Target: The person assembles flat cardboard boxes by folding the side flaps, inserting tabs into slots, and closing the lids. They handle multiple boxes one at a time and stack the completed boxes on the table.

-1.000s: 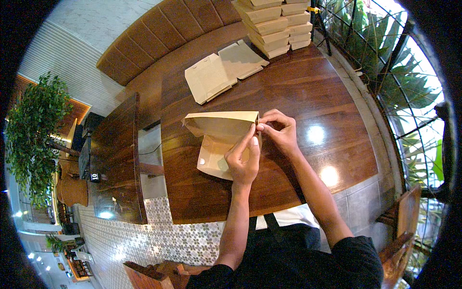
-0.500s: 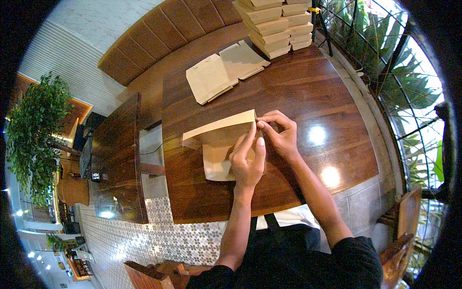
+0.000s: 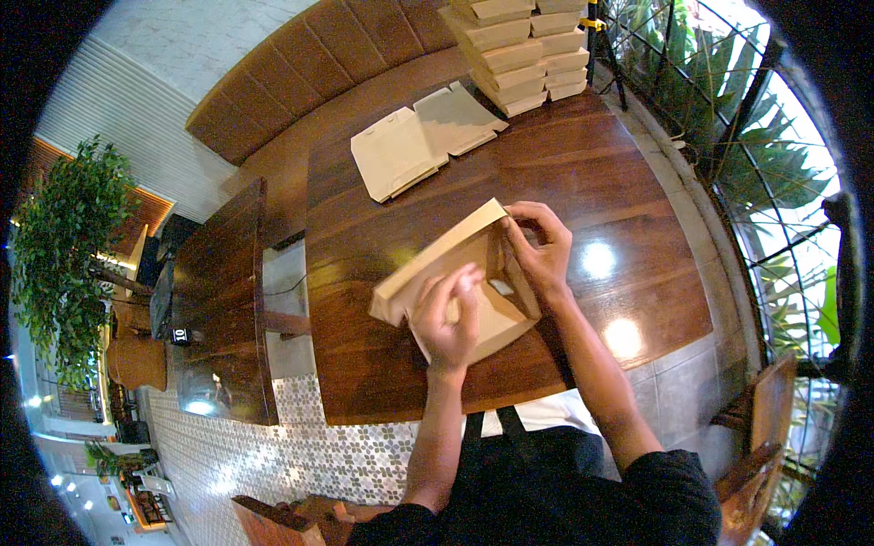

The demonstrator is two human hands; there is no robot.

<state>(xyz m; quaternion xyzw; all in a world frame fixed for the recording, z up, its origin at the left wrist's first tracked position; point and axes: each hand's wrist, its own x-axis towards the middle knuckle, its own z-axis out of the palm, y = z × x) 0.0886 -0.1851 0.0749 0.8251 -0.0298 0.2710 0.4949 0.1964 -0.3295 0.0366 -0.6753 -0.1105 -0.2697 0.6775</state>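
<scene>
A partly folded brown cardboard takeaway box (image 3: 503,329) lies on the wooden table (image 3: 601,200) in front of me, its walls raised. My right hand (image 3: 543,244) pinches the box's far right corner between thumb and fingers. Over the open inside of the box is my left hand (image 3: 446,318), near its left wall. The left fingers are bent and smeared by motion, so whether they touch the cardboard does not show.
Flat cardboard box blanks (image 3: 397,155) lie at the far side of the table. Behind them, finished boxes stand in tall stacks (image 3: 514,59) near the window grille. A second dark table (image 3: 223,309) stands to the left, and a padded bench (image 3: 319,68) runs along the back.
The box has turned counterclockwise, its right end swinging away from me. My left hand has left the corner and moved left and nearer; my right hand still pinches there.
</scene>
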